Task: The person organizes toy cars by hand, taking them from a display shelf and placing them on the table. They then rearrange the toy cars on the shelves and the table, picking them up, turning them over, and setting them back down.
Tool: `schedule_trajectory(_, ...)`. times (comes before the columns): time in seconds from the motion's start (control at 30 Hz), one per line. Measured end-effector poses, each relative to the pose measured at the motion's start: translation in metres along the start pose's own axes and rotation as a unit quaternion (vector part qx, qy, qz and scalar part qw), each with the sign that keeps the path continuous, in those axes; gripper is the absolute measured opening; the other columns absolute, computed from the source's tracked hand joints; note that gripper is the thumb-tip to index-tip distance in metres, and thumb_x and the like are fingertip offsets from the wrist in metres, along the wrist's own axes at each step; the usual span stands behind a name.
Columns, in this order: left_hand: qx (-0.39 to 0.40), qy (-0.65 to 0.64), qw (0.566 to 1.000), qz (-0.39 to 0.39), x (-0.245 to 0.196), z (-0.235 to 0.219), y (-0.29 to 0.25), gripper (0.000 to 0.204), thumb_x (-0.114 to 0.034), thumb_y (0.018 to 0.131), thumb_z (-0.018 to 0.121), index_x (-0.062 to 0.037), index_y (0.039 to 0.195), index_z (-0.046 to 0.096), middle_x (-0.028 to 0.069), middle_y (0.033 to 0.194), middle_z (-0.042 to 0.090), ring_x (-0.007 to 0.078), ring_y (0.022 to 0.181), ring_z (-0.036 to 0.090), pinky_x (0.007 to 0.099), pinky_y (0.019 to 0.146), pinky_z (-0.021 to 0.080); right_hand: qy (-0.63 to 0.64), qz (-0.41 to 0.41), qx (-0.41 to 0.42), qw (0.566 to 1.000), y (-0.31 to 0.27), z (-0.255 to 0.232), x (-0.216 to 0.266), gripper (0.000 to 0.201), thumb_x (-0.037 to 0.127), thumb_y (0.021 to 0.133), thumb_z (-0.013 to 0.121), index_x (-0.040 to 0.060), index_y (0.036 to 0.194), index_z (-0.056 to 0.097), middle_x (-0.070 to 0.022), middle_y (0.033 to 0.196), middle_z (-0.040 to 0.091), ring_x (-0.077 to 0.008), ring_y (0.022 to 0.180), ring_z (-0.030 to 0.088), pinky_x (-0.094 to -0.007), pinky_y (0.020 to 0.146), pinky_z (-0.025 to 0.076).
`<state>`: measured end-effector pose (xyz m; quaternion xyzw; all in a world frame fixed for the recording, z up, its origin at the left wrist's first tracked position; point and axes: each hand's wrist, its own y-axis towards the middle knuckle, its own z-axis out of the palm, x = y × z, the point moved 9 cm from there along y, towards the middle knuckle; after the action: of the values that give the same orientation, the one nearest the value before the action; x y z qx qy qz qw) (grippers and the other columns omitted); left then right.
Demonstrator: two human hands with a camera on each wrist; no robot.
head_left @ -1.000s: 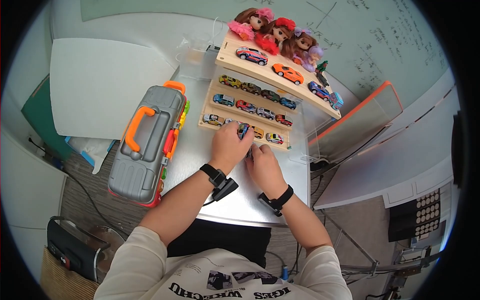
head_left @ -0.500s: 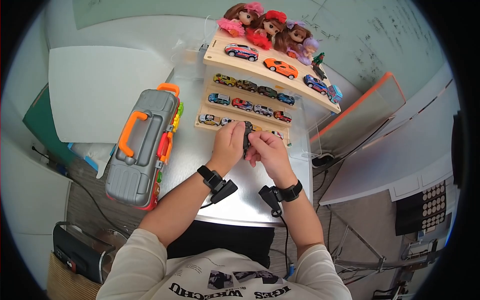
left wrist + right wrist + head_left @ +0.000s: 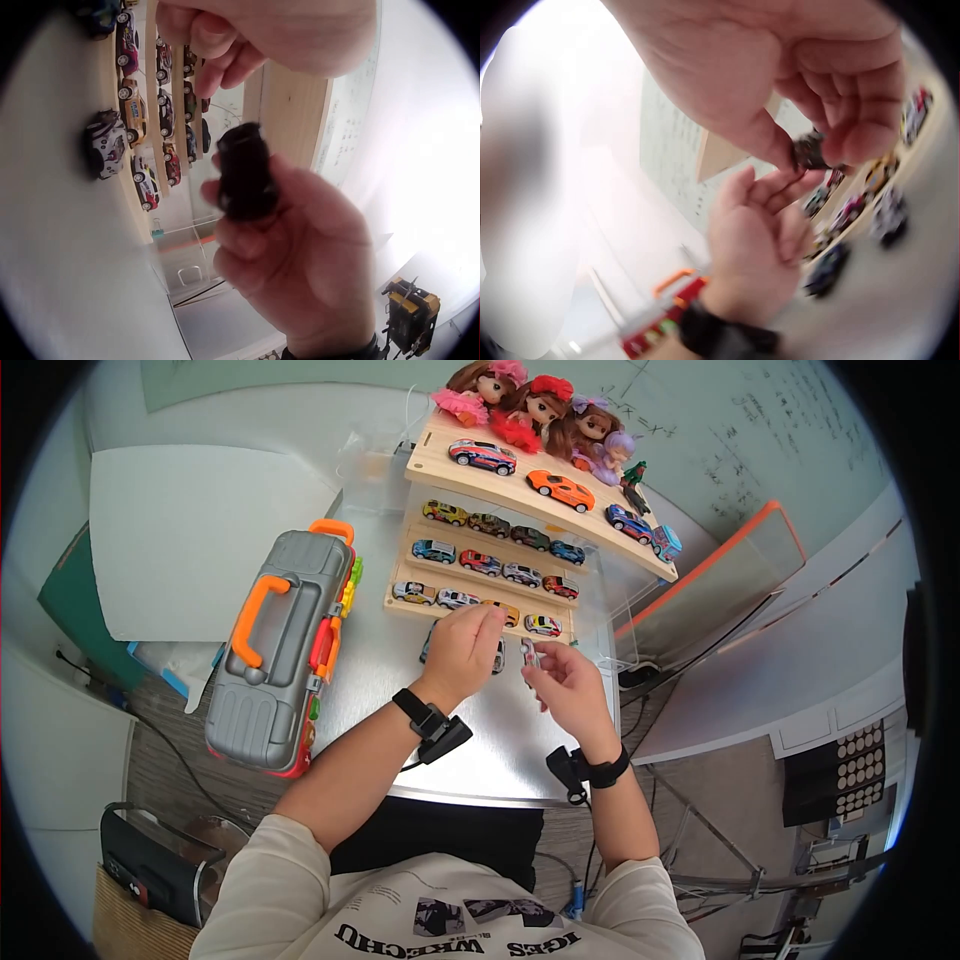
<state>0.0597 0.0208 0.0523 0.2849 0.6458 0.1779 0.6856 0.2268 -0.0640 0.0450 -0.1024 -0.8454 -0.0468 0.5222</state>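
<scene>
My right hand (image 3: 572, 695) pinches a small toy car (image 3: 530, 656) between thumb and fingers, above the metal table (image 3: 480, 750). Its dark side faces the left wrist view, where the toy car (image 3: 247, 174) is blurred. My left hand (image 3: 462, 652) hovers beside it with loosely bent fingers, holding nothing; in the right wrist view the left hand (image 3: 759, 236) lies just below the held car. On the table near the left hand stand a white patterned toy car (image 3: 890, 216) and a dark blue toy car (image 3: 827, 270), both partly hidden by that hand in the head view.
Beyond the hands rises a wooden tiered rack (image 3: 398, 600) with rows of toy cars. Its top shelf (image 3: 430, 466) bears larger cars, including an orange car (image 3: 560, 491), and several dolls (image 3: 535, 410). A grey toolbox (image 3: 275, 660) with orange handles stands at the left.
The hands were together on a toy car; the left hand has let go and the right hand has moved right, holding it. Cars on the table behind the left hand have come into view.
</scene>
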Motion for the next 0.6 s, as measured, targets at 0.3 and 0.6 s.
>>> schedule_trajectory(0.3,-0.039,0.033,0.999,0.000,-0.001,-0.013,0.005,0.023,-0.014,0.100,0.056,0.0024,0.087,0.066,0.0216,0.081,0.066,0.0420,0.078,0.063,0.0466,0.069,0.049,-0.395,-0.082,-0.043,0.914,-0.017,0.004,-0.005,0.031,0.016,0.082,0.074,-0.0076,0.096,0.060,-0.0296,0.087,0.067,-0.0474,0.083,0.068,-0.0519,0.075,0.056)
schedule_trajectory(0.6,-0.025,0.071,0.997,-0.035,0.011,-0.012,0.004,0.030,-0.016,0.103,0.054,0.0061,0.091,0.069,0.0163,0.080,0.071,0.0274,0.074,0.069,0.0363,0.069,0.053,-0.393,-0.063,0.026,0.917,-0.003,0.013,-0.006,0.052,0.006,0.079,0.075,-0.0048,0.128,0.062,-0.0296,0.096,0.068,-0.0461,0.093,0.068,-0.0482,0.085,0.055)
